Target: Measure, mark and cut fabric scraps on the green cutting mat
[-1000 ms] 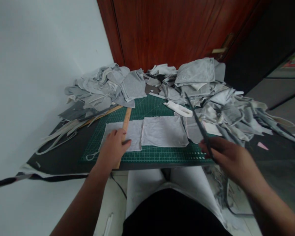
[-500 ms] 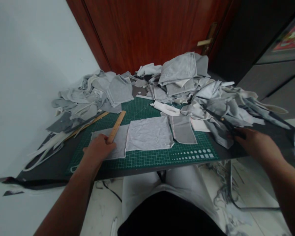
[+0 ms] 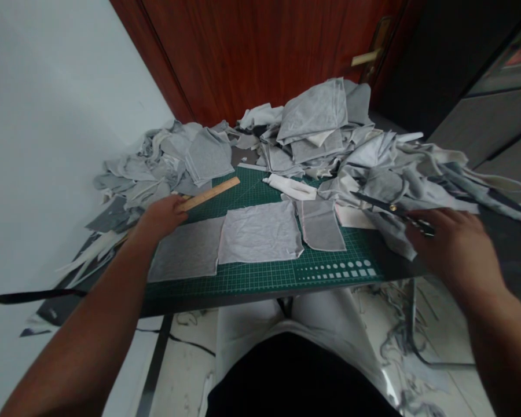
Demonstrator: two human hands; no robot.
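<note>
My left hand [image 3: 165, 215] is closed around one end of a wooden ruler [image 3: 212, 194], whose free end points to the back right over the cutting mat [image 3: 260, 280]. Black-bladed scissors [image 3: 384, 205] are in my right hand [image 3: 454, 246], their blades reaching left across fabric scraps. Just in front of my left hand a flat grey cloth piece [image 3: 189, 249] lies on the mat. A wrinkled pale cloth piece [image 3: 260, 233] adjoins it, and a smaller grey piece [image 3: 321, 225] lies to the right.
Heaps of grey fabric scraps cover the back left [image 3: 134, 174] and back right [image 3: 386, 174] of the dark table. A rolled white cloth [image 3: 292, 187] lies at mid-mat. Behind stands a red-brown door [image 3: 260, 52]; a white wall [image 3: 61, 87] borders the left.
My left hand has moved back and left with the ruler, uncovering the left grey cloth piece. The ruler has swung to a flatter angle. My right hand has lifted the scissors slightly.
</note>
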